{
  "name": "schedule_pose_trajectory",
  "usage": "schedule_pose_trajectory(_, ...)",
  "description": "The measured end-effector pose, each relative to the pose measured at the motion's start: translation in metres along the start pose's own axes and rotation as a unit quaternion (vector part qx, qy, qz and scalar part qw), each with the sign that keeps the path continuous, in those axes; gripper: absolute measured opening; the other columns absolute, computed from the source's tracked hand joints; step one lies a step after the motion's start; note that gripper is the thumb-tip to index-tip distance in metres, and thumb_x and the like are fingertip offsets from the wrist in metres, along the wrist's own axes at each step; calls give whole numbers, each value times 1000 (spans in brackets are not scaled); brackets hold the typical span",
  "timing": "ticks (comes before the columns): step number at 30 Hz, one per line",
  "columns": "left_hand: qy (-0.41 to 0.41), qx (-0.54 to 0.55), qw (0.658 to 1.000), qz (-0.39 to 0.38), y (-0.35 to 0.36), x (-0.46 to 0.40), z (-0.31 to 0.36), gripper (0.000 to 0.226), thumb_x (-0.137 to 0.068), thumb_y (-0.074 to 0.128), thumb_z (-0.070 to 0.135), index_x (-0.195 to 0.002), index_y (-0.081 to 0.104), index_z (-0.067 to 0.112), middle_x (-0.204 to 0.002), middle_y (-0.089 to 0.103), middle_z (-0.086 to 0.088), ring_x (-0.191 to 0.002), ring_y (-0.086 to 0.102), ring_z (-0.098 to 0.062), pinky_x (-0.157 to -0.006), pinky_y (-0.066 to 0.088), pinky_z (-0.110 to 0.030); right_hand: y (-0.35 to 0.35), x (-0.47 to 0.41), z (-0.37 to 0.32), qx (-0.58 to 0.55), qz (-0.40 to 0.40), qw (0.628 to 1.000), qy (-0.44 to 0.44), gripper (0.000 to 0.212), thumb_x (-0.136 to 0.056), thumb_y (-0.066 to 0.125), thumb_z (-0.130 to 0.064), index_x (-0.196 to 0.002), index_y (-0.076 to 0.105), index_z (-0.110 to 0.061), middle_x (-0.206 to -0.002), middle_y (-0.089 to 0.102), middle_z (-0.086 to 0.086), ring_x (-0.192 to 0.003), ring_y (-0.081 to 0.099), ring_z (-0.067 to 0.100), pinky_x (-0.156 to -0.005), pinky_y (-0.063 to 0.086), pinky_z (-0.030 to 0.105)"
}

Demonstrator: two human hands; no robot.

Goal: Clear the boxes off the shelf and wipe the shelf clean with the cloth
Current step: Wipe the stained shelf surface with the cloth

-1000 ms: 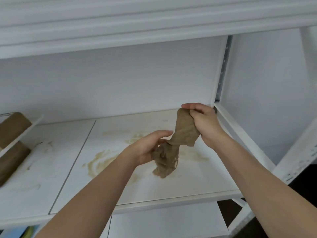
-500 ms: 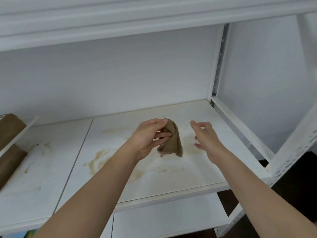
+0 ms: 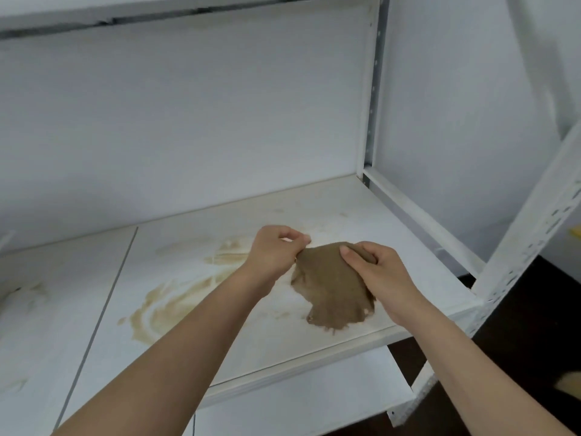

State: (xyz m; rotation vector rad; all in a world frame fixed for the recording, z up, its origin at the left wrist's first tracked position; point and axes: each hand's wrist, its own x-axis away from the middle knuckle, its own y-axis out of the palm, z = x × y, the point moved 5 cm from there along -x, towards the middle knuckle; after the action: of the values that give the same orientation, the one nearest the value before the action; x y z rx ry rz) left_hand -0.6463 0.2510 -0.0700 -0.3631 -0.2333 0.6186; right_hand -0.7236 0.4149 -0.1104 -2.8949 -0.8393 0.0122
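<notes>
Nearest to me, my two bare forearms reached up and forward over the front lip of the white shelf (image 3: pixel 330 347). My left hand (image 3: pixel 273 251) had its fingers curled, pinching the upper left edge of the brown cloth (image 3: pixel 333 287) between thumb and fingertips. My right hand (image 3: pixel 377 272) gripped the cloth's upper right part, thumb on the near face and fingers folded over the top edge. So both hands were closed around the cloth, which hung spread between them, with its ragged lower edge down at the shelf surface near the front right; I could not tell whether it touched the board.

Just left of the cloth, tan smears (image 3: pixel 176 297) ran across the shelf board, curling toward the front, with a paler patch behind my left hand. A thin seam (image 3: pixel 103 309) split the board from its neighbour on the left, where fainter marks showed.

Further back stood the white back panel (image 3: pixel 188 127), and at the right rear corner a perforated metal upright (image 3: pixel 374 89). No boxes were in view on this shelf.
</notes>
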Motion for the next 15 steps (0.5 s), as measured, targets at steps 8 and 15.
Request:
schedule_pose_trajectory(8,-82,36,989,-122,69,-29,-9,34,-93,57,36,-114,59,9,-101,59,-2,-73,61,-17,-70,53,-26,-71,-35,4,206,152,966,-22,21,-93,61,-29,-112,65,-22,-102,64,-5,-105,58,17,-82,45,22)
schedule_pose_trajectory(15,16,-145,987,-66,91,-45,-51,34,-91,54,25,-124,51,13,-123,47,-7,-77,52,-9,-58,40,-20,-59,-33,73,500,98,861,15,52,-95,50,-44,-140,41,-18,-136,35,12,-126,31,31,-101,36,42)
